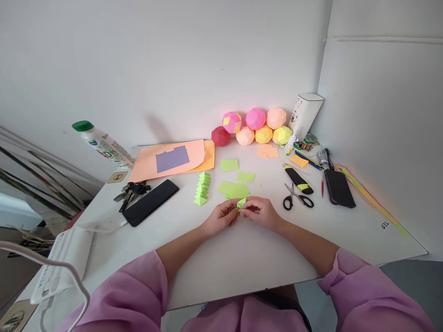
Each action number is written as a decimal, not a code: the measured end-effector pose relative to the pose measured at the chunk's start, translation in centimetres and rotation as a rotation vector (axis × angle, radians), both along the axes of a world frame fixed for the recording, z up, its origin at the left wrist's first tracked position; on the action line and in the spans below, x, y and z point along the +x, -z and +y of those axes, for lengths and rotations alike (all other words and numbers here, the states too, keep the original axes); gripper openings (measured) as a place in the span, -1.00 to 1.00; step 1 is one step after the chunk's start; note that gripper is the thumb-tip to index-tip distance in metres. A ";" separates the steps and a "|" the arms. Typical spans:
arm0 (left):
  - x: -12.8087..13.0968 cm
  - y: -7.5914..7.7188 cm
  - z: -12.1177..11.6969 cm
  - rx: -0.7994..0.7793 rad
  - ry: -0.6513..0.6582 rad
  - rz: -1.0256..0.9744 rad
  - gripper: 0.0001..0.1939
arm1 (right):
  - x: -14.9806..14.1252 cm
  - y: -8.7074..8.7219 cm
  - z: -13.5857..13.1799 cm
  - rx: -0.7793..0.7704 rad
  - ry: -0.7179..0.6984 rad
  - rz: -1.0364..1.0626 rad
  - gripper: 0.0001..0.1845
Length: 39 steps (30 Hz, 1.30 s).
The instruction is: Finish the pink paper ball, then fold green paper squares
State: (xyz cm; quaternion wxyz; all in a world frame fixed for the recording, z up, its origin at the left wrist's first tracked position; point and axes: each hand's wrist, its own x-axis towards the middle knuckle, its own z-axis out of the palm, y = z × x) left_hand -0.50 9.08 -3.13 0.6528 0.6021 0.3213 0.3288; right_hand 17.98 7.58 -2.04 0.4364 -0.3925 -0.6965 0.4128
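Observation:
My left hand (221, 216) and my right hand (261, 213) meet over the white table (242, 258), both pinching one small folded green paper piece (241, 202). Just beyond the hands lie loose green paper squares (234, 189). A row of folded green paper units (202, 187) stands to their left. Two more green squares (229, 164) lie further back.
Several paper balls (255, 125) line the back wall beside a white carton (306, 115). Scissors (297, 198), a yellow-black cutter (298, 179), pens and a phone (339, 188) lie right. Another phone (150, 202), keys (132, 191), orange paper sheets (169, 159) and a bottle (104, 144) are left.

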 end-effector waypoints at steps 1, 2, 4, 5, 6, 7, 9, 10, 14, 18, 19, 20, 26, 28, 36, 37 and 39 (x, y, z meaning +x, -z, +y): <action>0.0 -0.1 -0.1 0.000 0.006 0.002 -0.54 | -0.1 0.0 -0.1 -0.073 0.019 0.036 -0.82; 0.0 -0.1 -0.1 0.000 0.015 0.001 -0.55 | -0.2 0.0 -0.2 -0.142 0.036 0.072 -0.81; 0.1 -0.2 -0.2 0.008 0.029 -0.004 -0.57 | -0.4 0.1 -0.2 -0.255 0.053 0.131 -0.79; 0.1 -0.2 -0.2 0.014 0.030 -0.005 -0.57 | -0.4 0.1 -0.2 -0.291 0.052 0.151 -0.78; 0.1 -0.2 -0.2 0.021 0.024 -0.006 -0.57 | -0.4 0.2 -0.1 -0.314 0.046 0.172 -0.77; 0.2 -0.1 -0.1 0.026 0.018 -0.007 -0.56 | -0.5 0.3 -0.1 -0.328 0.039 0.194 -0.76; 0.2 0.0 -0.1 0.026 0.004 -0.013 -0.54 | -0.5 0.4 0.1 -0.341 0.025 0.238 -0.73; 0.2 0.0 -0.1 0.023 -0.004 -0.016 -0.53 | -0.5 0.5 0.1 -0.345 0.018 0.256 -0.71; 0.1 0.1 -0.2 0.060 -0.020 0.020 -0.50 | -0.6 0.7 0.1 -0.351 -0.004 0.223 -0.61; 0.1 0.0 -0.4 0.171 -0.011 0.080 -0.51 | -0.6 0.6 -0.1 -0.317 0.000 0.103 -0.57; 0.0 -0.1 -0.5 0.174 -0.010 0.086 -0.52 | -0.6 0.6 -0.2 -0.303 0.009 0.078 -0.57; 0.0 -0.1 -0.5 0.162 -0.008 0.087 -0.53 | -0.6 0.6 -0.2 -0.290 0.016 0.058 -0.56; -0.1 -0.7 -0.3 0.009 0.059 0.022 -0.53 | -0.8 0.5 -0.3 -0.245 -0.027 -0.018 -0.62; -0.1 -0.9 -0.3 -0.019 0.078 0.007 -0.52 | -0.8 0.4 -0.3 -0.229 -0.056 -0.049 -0.64; -0.3 -0.8 -0.2 -0.089 0.128 -0.079 -0.54 | -0.4 0.2 -0.3 -0.188 -0.128 -0.091 -0.70; -0.4 -0.7 -0.1 -0.081 0.123 -0.071 -0.55 | -0.4 0.2 -0.2 -0.188 -0.132 -0.083 -0.70; -0.4 -0.4 -0.1 -0.043 0.099 -0.038 -0.55 | -0.2 0.4 -0.2 -0.190 -0.131 -0.060 -0.71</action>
